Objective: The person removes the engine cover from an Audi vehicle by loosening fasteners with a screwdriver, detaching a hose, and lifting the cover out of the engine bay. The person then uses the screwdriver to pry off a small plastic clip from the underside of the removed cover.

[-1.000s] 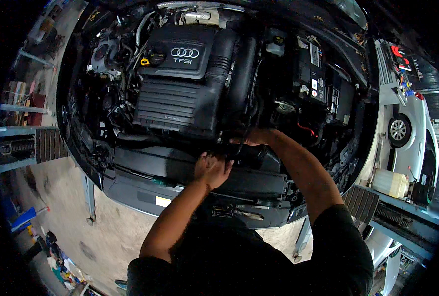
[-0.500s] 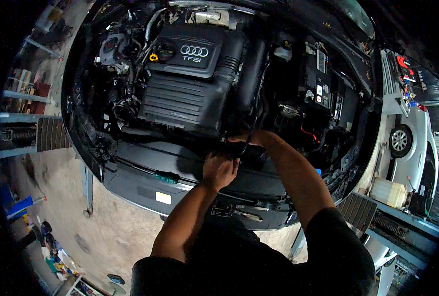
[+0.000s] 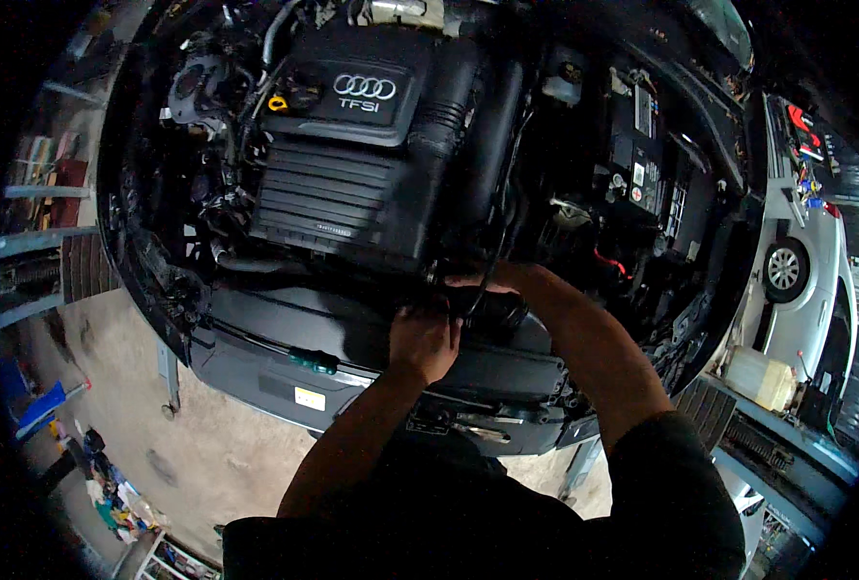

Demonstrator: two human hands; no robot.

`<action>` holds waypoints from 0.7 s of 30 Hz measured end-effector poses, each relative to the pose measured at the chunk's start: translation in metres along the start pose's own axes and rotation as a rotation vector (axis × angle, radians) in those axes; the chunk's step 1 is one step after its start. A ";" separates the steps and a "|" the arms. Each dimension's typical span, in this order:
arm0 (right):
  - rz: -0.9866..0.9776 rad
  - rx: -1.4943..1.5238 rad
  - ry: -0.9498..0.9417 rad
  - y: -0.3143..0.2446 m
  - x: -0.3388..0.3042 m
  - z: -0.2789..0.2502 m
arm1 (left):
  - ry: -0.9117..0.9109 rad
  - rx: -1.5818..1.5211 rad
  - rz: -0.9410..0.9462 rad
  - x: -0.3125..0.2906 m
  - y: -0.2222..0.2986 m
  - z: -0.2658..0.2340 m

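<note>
My left hand [image 3: 426, 343] reaches over the front panel of a car's engine bay, just below the front edge of the black ribbed engine cover [image 3: 328, 193]. Its fingertips sink into dark shadow, so what they grip, if anything, is hidden. From the right comes my right hand [image 3: 492, 278], its fingers pointing left into the gap beside the cover's lower right corner. A thin black hose or cable [image 3: 503, 227] runs down past it. Both hands are close together among black parts that I cannot make out. A green-handled tool [image 3: 313, 361] lies on the front panel, left of my left hand.
The car battery [image 3: 634, 159] sits to the right, with a red cable [image 3: 609, 262] near it. A yellow dipstick handle [image 3: 277, 103] stands by the engine cover. Lift rails [image 3: 89, 268] flank the car. A silver car [image 3: 806, 290] and a pale plastic container [image 3: 760, 377] are at right.
The view has shifted slightly, so the engine cover appears further left and higher. Both hands stay at the same spot by the cover's front edge, with little visible finger movement.
</note>
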State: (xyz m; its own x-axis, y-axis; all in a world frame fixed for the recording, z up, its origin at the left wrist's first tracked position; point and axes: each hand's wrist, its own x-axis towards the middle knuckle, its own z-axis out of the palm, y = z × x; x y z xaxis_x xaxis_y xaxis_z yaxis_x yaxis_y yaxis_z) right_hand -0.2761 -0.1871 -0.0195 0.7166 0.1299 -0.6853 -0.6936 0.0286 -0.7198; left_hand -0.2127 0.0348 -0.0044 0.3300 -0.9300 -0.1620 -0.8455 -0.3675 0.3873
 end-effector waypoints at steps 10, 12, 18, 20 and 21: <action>0.034 -0.259 0.117 0.024 0.037 -0.011 | -0.108 -0.043 -0.057 0.012 0.009 -0.011; 0.095 -0.265 0.113 0.012 0.042 -0.008 | 0.022 -0.054 -0.033 0.010 0.006 -0.005; -0.230 -0.173 0.164 0.026 0.048 0.000 | 0.175 -0.082 0.066 0.010 0.001 0.004; -0.239 -0.227 0.191 0.023 0.046 -0.001 | 0.073 -0.071 0.015 0.010 0.001 0.000; -0.242 -0.213 0.208 0.017 0.038 0.005 | 0.020 -0.068 -0.013 0.007 0.002 -0.003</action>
State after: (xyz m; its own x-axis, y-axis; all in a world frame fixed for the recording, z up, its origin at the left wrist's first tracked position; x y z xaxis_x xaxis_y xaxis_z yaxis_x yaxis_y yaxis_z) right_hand -0.2610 -0.1772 -0.0570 0.8726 -0.0602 -0.4848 -0.4873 -0.1755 -0.8554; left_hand -0.2112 0.0278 -0.0022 0.3499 -0.9247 -0.1499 -0.8107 -0.3790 0.4462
